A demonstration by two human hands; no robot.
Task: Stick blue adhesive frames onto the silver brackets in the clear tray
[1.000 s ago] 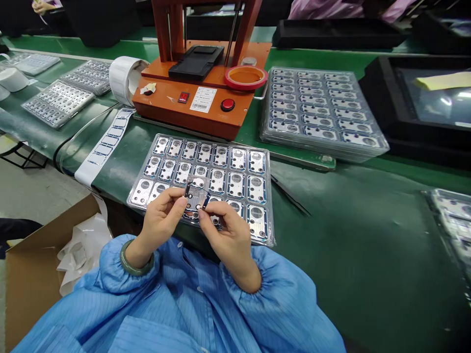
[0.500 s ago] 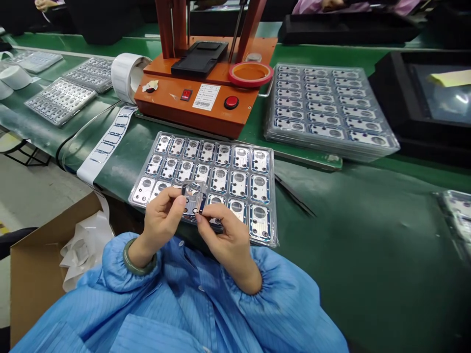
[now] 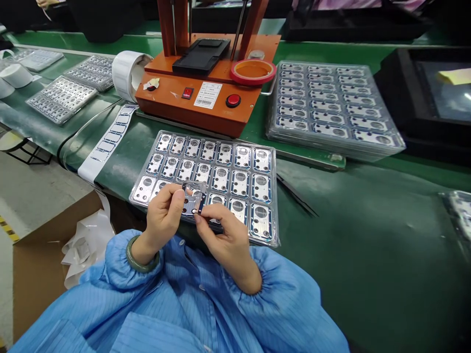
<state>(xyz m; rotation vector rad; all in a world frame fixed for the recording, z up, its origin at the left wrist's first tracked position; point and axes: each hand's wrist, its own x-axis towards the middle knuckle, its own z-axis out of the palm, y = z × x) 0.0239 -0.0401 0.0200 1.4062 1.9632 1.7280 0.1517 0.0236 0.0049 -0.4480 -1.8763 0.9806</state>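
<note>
Gently, the left hand [image 3: 162, 213] and the right hand [image 3: 222, 233] are pinching a small shiny metal plate [image 3: 193, 200] by its edges, just above a plastic tray [image 3: 274, 211]; slow, careful fingers are probably keeping it clean.

Your left hand [image 3: 161, 215] and right hand [image 3: 224, 237] are raised close together in front of your chest, both pinching. Your left thumb [image 3: 178, 195] lies on top with the other fingers curled beneath it. Your right fingers [image 3: 211, 213] reach leftward, their tips just beside the left thumb. Your left wrist [image 3: 142, 248] and right wrist [image 3: 245, 277] both angle inward, toward each other.
</note>
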